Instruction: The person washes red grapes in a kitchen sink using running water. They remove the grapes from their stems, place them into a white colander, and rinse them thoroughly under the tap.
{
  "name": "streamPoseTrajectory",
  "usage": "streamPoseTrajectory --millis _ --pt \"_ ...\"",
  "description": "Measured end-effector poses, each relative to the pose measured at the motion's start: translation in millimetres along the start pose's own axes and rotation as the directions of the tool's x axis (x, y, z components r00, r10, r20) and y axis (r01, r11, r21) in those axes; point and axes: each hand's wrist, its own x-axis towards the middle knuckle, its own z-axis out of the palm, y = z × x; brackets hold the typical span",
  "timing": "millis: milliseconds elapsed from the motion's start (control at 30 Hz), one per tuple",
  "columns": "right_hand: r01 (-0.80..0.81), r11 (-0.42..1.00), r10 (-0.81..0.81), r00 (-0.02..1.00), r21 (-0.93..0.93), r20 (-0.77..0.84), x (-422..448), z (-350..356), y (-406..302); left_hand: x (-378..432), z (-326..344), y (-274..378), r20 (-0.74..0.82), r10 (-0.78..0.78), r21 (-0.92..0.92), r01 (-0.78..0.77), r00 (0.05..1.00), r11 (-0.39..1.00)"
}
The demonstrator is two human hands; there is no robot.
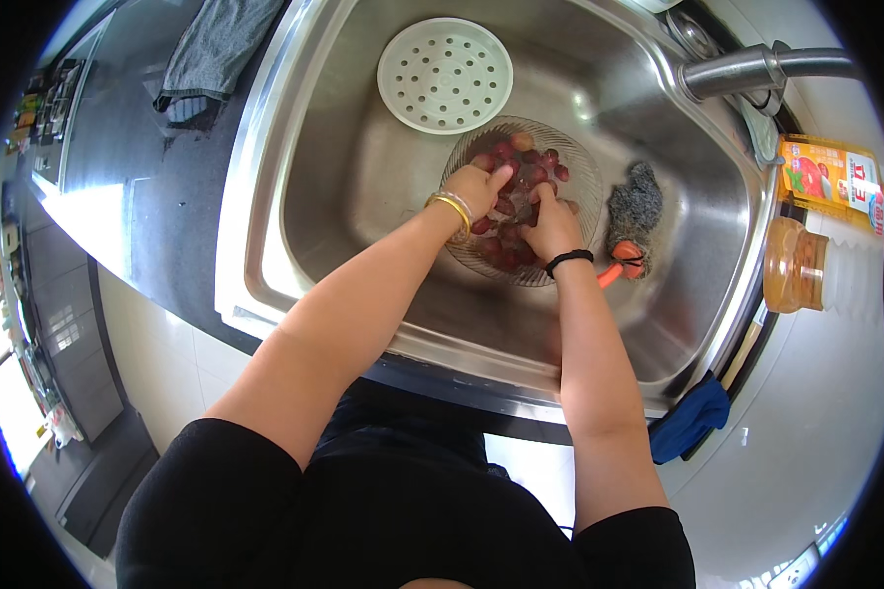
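Red grapes [535, 174] lie in water in a clear glass bowl with a swirled rim [588, 173], on the floor of the stainless steel sink [383, 191]. My left hand [477, 193] reaches in over the bowl's left side, thumb raised and fingers curled down among the grapes. On the right side, my right hand [556, 227] dips into the same bowl, its fingertips at the grapes. Whether either hand grips a single grape is hidden by the fingers and the water. A white perforated steamer plate [446, 77] sits behind the bowl, close to its rim.
Right of the bowl lie a dark scouring pad [636, 199] and an orange-handled brush [625, 258]. The faucet [733, 71] juts in at upper right. An orange pouch [829, 180], a honey-coloured jar [795, 265] and a blue cloth [692, 420] line the right edge; a grey towel [217, 51] lies left.
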Motion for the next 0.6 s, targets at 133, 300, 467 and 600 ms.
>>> streamPoseTrajectory --millis 133,300,467,600 --pt "0.008 1.0 -0.008 1.0 0.007 0.001 1.5 2.4 4.0 1.5 -9.6 3.8 0.521 -0.041 -0.77 0.491 0.852 0.407" --pt "0.005 0.99 -0.02 0.994 -0.14 -0.104 2.3 11.5 10.5 -0.4 -16.3 15.7 0.555 0.052 -0.821 0.536 0.83 0.197" --pt "0.292 0.933 -0.175 0.877 0.208 -0.448 -0.2 -19.4 -17.0 -5.1 -23.0 25.2 0.453 0.071 -0.838 0.397 0.889 0.375" --pt "0.508 0.79 -0.279 0.796 0.342 -0.538 -11.2 -28.5 -42.5 -4.0 -23.5 28.8 0.363 0.041 -0.889 0.333 0.931 0.314"
